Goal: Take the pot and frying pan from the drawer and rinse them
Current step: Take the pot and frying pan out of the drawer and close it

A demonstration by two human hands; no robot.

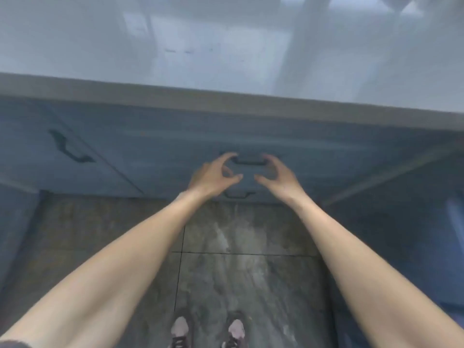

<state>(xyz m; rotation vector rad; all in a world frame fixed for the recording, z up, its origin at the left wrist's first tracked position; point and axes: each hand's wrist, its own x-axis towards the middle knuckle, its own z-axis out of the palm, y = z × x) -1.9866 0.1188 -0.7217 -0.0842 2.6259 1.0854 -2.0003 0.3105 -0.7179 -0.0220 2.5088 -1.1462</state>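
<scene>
The whole picture is blurred. A blue drawer front (313, 156) sits shut under the counter edge, with a dark handle (249, 162) at its middle. My left hand (213, 177) hovers at the handle's left end, fingers curved and spread, holding nothing. At the handle's right end my right hand (276, 174) mirrors it, fingers curved and holding nothing. Neither hand visibly touches the handle. A second dark handle (238, 195) shows lower down between my wrists. No pot or frying pan is in view.
A pale countertop (200, 46) with a grey front edge (226, 99) runs across the top. Another blue cabinet front with a dark handle (71, 148) lies to the left. Below are grey floor tiles (238, 272) and my two shoes (208, 330).
</scene>
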